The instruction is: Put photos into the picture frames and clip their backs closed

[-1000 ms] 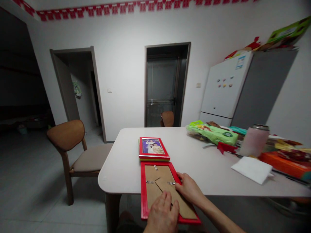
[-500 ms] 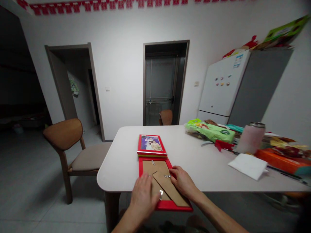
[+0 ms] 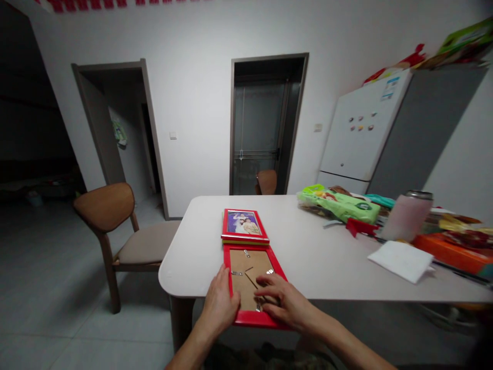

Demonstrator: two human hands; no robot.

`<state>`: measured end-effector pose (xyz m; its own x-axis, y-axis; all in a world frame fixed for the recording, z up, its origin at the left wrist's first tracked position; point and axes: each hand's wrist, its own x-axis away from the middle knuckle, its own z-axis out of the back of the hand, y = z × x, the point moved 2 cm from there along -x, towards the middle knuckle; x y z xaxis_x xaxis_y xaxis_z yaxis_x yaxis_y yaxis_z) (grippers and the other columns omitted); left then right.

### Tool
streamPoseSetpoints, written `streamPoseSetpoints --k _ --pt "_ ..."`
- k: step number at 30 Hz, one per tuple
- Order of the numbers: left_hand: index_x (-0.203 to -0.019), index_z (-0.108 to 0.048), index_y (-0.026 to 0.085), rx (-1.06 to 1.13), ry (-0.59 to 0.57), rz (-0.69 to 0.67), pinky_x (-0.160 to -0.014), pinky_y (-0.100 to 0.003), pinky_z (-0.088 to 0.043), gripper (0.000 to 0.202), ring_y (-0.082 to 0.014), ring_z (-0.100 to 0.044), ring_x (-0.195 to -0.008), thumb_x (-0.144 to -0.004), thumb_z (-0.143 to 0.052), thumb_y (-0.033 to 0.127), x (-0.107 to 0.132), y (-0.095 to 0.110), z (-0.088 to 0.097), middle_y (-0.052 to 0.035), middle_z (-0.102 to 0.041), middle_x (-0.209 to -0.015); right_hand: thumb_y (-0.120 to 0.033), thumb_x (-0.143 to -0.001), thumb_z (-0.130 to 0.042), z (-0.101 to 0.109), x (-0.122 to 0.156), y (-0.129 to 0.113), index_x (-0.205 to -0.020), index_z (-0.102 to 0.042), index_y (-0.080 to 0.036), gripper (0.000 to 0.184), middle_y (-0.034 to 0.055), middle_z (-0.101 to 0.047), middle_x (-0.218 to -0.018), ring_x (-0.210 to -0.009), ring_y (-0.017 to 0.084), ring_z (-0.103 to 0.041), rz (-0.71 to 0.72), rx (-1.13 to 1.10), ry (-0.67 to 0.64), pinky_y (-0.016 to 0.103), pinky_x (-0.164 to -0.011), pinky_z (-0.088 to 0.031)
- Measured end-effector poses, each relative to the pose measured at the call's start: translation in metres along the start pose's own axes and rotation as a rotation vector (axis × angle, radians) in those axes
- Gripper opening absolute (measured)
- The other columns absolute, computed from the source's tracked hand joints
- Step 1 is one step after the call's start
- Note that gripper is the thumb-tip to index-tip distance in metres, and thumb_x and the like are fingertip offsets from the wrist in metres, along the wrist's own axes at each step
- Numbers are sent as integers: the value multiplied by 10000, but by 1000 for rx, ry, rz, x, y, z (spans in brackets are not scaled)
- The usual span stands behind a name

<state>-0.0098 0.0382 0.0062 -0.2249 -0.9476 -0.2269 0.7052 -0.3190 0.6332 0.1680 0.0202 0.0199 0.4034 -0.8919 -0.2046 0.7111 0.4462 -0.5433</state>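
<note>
A red picture frame (image 3: 257, 319) lies face down at the table's front edge, its brown backing board (image 3: 241, 290) and small metal clips showing. Along the frame's left side, my left hand (image 3: 220, 300) grips the edge, fingers outside and thumb toward the near corner. My right hand (image 3: 287, 303) is over the right half of the backing, with bent fingers spread apart near the lower clip; it hides much of the stand leg. Just beyond lies a second red picture frame (image 3: 245, 239), face up with a photo (image 3: 243, 223), on top of something with a yellow-green edge.
On the white table (image 3: 316, 267), a white paper (image 3: 400, 261), a pink bottle (image 3: 408, 218), a green packet (image 3: 339, 203) and an orange box (image 3: 450, 252) lie to the right. A wooden chair (image 3: 103, 205) stands at the left; a fridge (image 3: 358, 133) is behind at the right.
My left hand has shifted from the backing to the frame's left edge. My right hand has moved from the right edge down onto the backing. The view has tilted slightly.
</note>
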Motion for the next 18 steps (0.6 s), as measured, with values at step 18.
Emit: streamPoseSetpoints --k 18 --pt "-1225 -350 62 -67 -3 -15 -995 -248 -195 520 -176 -302 -1194 -731 -358 227 -3 -3 -5 -108 -354 -1299 -261 -776 -414 -25 -61 -25 -829 -653 -183 257 69 -598 -855 -804 153 -518 -52 209 163 245 -732 -377"
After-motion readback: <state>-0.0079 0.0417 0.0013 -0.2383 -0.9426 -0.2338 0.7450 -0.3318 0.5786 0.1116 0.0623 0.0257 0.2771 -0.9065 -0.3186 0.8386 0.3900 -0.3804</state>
